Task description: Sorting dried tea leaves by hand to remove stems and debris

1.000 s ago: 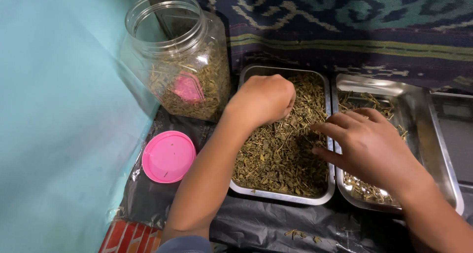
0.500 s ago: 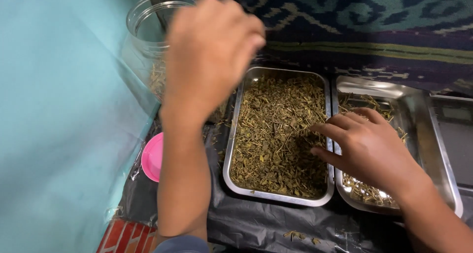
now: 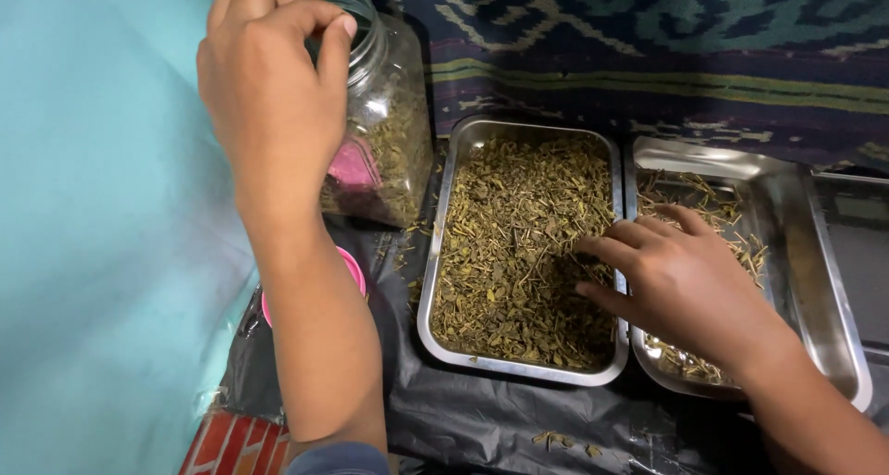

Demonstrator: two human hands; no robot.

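Note:
My left hand (image 3: 273, 95) hovers over the mouth of a clear plastic jar (image 3: 394, 132), fingers bunched downward as around a pinch of dried leaves; the pinch itself is hidden. The jar is partly filled with dried green leaves and has a pink object (image 3: 352, 165) inside. My right hand (image 3: 685, 285) lies open with fingers spread on the dried leaves (image 3: 514, 243) in the middle steel tray (image 3: 519, 368), its palm across the rim shared with the right-hand steel tray (image 3: 820, 253), which holds a thin layer of stems.
A pink lid (image 3: 355, 268) lies on the black plastic sheet (image 3: 482, 419) below the jar, mostly behind my left forearm. Teal cloth (image 3: 93, 253) fills the left side. Patterned dark fabric (image 3: 648, 40) runs behind the trays. Another tray edge shows at far right.
My left hand left the middle tray, rose and swung left and up to the jar's mouth. My right hand stayed on the leaves at the tray's right side.

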